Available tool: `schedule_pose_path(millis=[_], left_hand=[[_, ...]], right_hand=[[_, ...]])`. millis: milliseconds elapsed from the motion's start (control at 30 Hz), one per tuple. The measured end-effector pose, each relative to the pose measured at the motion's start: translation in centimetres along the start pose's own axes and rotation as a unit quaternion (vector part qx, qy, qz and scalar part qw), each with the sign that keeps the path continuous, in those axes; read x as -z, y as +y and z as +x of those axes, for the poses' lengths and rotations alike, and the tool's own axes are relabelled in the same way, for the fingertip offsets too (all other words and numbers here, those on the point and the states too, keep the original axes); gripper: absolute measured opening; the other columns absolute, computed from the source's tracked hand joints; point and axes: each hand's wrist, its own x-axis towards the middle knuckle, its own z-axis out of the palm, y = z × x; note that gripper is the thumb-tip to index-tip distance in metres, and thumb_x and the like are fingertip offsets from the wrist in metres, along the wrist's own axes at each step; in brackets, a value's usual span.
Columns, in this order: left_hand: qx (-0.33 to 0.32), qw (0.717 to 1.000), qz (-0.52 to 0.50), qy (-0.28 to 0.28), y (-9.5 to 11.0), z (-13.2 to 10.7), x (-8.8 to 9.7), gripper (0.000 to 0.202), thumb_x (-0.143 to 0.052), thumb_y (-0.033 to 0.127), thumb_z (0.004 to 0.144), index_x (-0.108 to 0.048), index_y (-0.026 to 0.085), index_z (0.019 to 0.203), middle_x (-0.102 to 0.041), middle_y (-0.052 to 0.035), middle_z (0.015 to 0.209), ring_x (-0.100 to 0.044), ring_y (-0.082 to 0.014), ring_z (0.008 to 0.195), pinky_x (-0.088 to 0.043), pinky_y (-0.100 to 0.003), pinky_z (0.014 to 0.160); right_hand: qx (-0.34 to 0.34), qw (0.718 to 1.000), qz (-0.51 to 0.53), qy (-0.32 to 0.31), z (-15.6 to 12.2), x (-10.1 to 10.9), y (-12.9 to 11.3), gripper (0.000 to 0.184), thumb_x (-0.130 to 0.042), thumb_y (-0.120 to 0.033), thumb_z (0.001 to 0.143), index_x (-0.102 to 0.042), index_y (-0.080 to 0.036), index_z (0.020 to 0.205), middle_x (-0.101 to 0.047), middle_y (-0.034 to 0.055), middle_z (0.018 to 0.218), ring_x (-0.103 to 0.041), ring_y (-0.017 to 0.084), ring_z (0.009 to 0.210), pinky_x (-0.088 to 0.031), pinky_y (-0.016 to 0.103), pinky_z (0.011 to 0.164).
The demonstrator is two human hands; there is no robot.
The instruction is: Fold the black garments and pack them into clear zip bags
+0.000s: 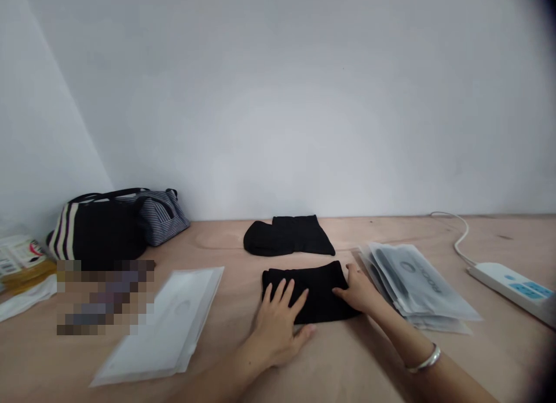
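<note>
A folded piece of black cloth (324, 293) lies flat on the table in front of me. My left hand (278, 319) rests on its left part, fingers spread and palm down, holding nothing. At the cloth's right edge is my right hand (362, 290), its thumb on the fabric and its index finger apart near the upper corner; the other fingers are partly hidden. Behind this cloth lies a second folded black cloth piece (289, 236), untouched by either hand.
Several frosted zip bags (419, 281) are stacked to the right, with dark contents showing. Another frosted bag (167, 325) lies at left. A white power strip (515, 287) sits far right. Dark and striped bags (108, 232) stand back left, near a pale package (21, 258).
</note>
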Motion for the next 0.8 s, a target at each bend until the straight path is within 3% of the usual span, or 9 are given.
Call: schedule_pose_path(millis=[67,133,267,367,467,567,667,800], left_hand=[[-0.008,1.0,0.01,-0.017,-0.2,-0.2,-0.2,0.061,-0.035,0.058,0.081,-0.025,0.028,0.134,-0.028,-0.0076,0.139,-0.02,-0.0308,0.127,-0.015,-0.054,0.099],[0.005,1.0,0.022,0.009,-0.4,-0.5,-0.1,0.065,-0.036,0.057,0.08,-0.018,0.027,0.136,-0.023,-0.0067,0.141,-0.015,-0.0292,0.129,-0.012,-0.053,0.101],[0.103,0.993,0.038,0.049,-2.1,-2.6,0.0,0.092,-0.046,0.06,0.07,-0.004,0.014,0.138,-0.015,-0.0129,0.143,-0.009,-0.0297,0.13,-0.01,-0.05,0.103],[0.196,0.98,0.016,-0.003,-3.8,-4.5,-0.1,0.104,-0.047,0.068,0.063,-0.009,0.006,0.137,-0.017,-0.0198,0.14,-0.012,-0.0325,0.129,-0.014,-0.048,0.103],[0.231,0.972,-0.015,-0.042,-4.7,-5.4,-0.1,0.111,-0.046,0.073,0.058,-0.011,0.002,0.136,-0.015,-0.0224,0.14,-0.011,-0.0331,0.128,-0.015,-0.046,0.104],[0.24,0.969,-0.034,-0.038,-4.6,-5.3,0.1,0.117,-0.05,0.073,0.053,-0.007,0.003,0.136,-0.014,-0.0224,0.14,-0.011,-0.0333,0.128,-0.014,-0.047,0.104],[0.255,0.964,-0.06,-0.035,-4.4,-5.0,0.3,0.12,-0.056,0.07,0.049,-0.007,0.004,0.136,-0.014,-0.0226,0.14,-0.012,-0.0363,0.127,-0.018,-0.05,0.102],[0.258,0.962,-0.091,-0.025,-4.5,-5.0,0.2,0.124,-0.061,0.067,0.046,-0.006,-0.001,0.135,-0.013,-0.0258,0.139,-0.012,-0.0383,0.127,-0.02,-0.051,0.101]], right_hand=[[-0.013,0.999,0.024,-0.017,0.3,0.0,0.0,0.06,-0.063,-0.023,0.059,-0.043,-0.005,0.112,-0.056,0.0197,0.103,-0.052,0.03,0.1,-0.043,0.033,0.074],[-0.025,0.998,0.045,-0.035,0.5,0.2,-0.1,0.055,-0.063,-0.022,0.057,-0.048,-0.005,0.107,-0.061,0.0164,0.093,-0.058,0.027,0.089,-0.046,0.031,0.067],[-0.026,0.993,0.094,-0.066,0.8,1.4,-1.4,0.041,-0.057,-0.021,0.062,-0.052,-0.008,0.1,-0.065,0.0097,0.081,-0.062,0.02,0.074,-0.047,0.025,0.059],[0.007,0.993,0.107,-0.05,0.7,2.6,-4.0,0.044,-0.051,-0.02,0.066,-0.047,-0.01,0.109,-0.065,0.0088,0.087,-0.062,0.019,0.078,-0.047,0.025,0.063],[0.048,0.994,0.095,-0.023,0.0,2.6,-8.0,0.047,-0.051,-0.017,0.065,-0.044,-0.013,0.112,-0.061,0.0112,0.097,-0.059,0.022,0.087,-0.046,0.03,0.07],[0.094,0.995,0.036,-0.001,-1.5,0.6,-12.6,0.042,-0.05,-0.015,0.066,-0.044,-0.012,0.108,-0.057,0.0161,0.102,-0.057,0.027,0.092,-0.044,0.035,0.073],[0.11,0.992,-0.062,-0.004,-3.2,-2.9,-16.1,0.042,-0.05,-0.016,0.068,-0.042,-0.01,0.109,-0.053,0.0195,0.105,-0.058,0.027,0.088,-0.044,0.036,0.069],[0.153,0.982,-0.111,0.0,-5.0,-6.8,-17.4,0.048,-0.047,-0.026,0.076,-0.035,-0.008,0.119,-0.051,0.0199,0.105,-0.06,0.025,0.079,-0.045,0.035,0.061]])
